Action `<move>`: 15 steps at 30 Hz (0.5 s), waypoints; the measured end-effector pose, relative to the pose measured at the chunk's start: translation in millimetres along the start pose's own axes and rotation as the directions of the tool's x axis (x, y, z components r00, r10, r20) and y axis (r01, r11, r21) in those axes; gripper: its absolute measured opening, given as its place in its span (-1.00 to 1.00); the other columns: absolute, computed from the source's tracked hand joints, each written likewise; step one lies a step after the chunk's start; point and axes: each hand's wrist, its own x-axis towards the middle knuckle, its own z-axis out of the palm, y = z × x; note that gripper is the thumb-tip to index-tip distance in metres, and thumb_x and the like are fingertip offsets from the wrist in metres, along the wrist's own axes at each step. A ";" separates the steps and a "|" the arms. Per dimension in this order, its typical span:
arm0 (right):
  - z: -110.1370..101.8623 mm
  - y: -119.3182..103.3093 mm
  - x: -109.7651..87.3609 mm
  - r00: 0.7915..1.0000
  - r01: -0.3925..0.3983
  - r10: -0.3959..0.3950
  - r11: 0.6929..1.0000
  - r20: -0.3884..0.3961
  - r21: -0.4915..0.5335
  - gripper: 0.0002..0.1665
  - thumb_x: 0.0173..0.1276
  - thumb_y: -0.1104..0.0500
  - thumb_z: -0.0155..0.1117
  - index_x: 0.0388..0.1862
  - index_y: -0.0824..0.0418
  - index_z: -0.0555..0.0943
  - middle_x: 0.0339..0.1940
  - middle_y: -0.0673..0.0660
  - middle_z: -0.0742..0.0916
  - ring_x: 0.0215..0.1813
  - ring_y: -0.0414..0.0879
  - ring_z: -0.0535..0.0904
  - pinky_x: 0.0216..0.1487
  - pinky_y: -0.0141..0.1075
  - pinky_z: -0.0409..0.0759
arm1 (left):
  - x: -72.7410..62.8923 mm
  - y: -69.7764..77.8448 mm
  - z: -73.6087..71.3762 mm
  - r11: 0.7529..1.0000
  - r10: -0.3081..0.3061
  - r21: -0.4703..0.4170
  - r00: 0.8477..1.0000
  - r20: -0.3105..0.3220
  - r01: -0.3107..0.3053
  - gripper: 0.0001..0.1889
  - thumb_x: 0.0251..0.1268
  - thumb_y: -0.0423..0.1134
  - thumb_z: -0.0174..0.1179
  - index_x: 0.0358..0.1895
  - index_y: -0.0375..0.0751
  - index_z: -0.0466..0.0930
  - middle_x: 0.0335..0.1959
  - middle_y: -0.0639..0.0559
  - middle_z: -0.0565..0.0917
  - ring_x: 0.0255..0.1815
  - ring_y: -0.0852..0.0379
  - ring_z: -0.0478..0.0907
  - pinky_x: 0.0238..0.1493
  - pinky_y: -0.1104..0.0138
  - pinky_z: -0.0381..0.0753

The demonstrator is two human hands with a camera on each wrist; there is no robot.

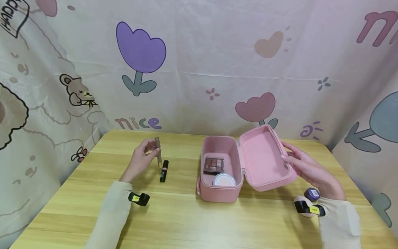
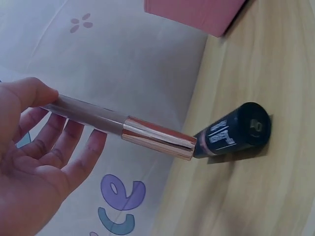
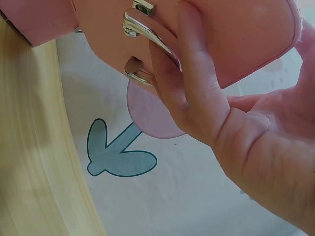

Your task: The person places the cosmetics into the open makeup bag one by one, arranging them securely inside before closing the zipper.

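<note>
My left hand pinches the top of a slim makeup tube, taupe with a shiny rose-gold end pointing down. That end is close by a black lipstick-like tube lying on the table. In the left wrist view the thumb lies on the upper end, with the other fingers behind it. My right hand grips the raised lid of a pink makeup case, thumb at its rim, fingers on its outside by a metal handle. Inside the case are an eyeshadow palette and a round white compact.
A small purple-topped container stands beside my right wrist, with a pale round thing partly hidden under the wrist camera. Behind the wooden table hangs a printed cloth.
</note>
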 end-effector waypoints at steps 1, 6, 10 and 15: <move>-0.4 0.1 -0.3 1.000 -0.003 0.003 1.000 0.003 0.006 -0.19 0.54 0.28 -0.09 0.48 0.52 -0.31 0.05 0.02 0.54 -0.04 -0.10 0.63 -0.08 -0.26 0.66 | -0.3 1.3 -0.4 1.000 0.003 0.002 1.000 0.001 -0.003 -0.69 0.38 -0.45 0.09 0.12 -0.49 0.40 -0.04 -0.33 0.56 -0.05 0.10 0.48 0.17 0.17 0.46; -1.5 0.1 -1.5 1.000 -0.012 0.012 1.000 0.001 -0.003 -0.19 0.54 0.27 -0.09 0.48 0.51 -0.31 0.06 0.00 0.54 -0.03 -0.10 0.63 -0.07 -0.26 0.65 | -1.8 7.1 -1.8 1.000 0.019 0.003 1.000 0.010 -0.019 -0.67 0.39 -0.41 0.11 0.14 -0.49 0.40 -0.01 -0.31 0.56 -0.05 0.15 0.48 0.09 0.40 0.48; -2.1 -0.1 -0.7 1.000 -0.002 0.002 1.000 -0.001 -0.007 -0.19 0.54 0.28 -0.10 0.48 0.51 -0.31 0.06 0.03 0.53 -0.04 -0.10 0.63 -0.08 -0.27 0.66 | -2.6 10.9 -0.8 0.999 0.037 -0.021 0.999 0.027 -0.037 -0.67 0.39 -0.39 0.12 0.15 -0.46 0.42 -0.02 -0.28 0.57 -0.05 0.21 0.49 0.02 0.50 0.48; -2.2 0.7 0.0 1.000 0.002 -0.002 1.000 0.005 0.014 -0.20 0.54 0.30 -0.10 0.48 0.50 -0.31 0.05 0.07 0.53 -0.06 -0.08 0.63 -0.10 -0.27 0.66 | -4.0 14.1 2.1 0.996 0.055 -0.069 0.997 0.053 -0.051 -0.67 0.36 -0.43 0.14 0.13 -0.46 0.44 -0.07 -0.29 0.59 -0.09 0.23 0.51 -0.02 0.49 0.53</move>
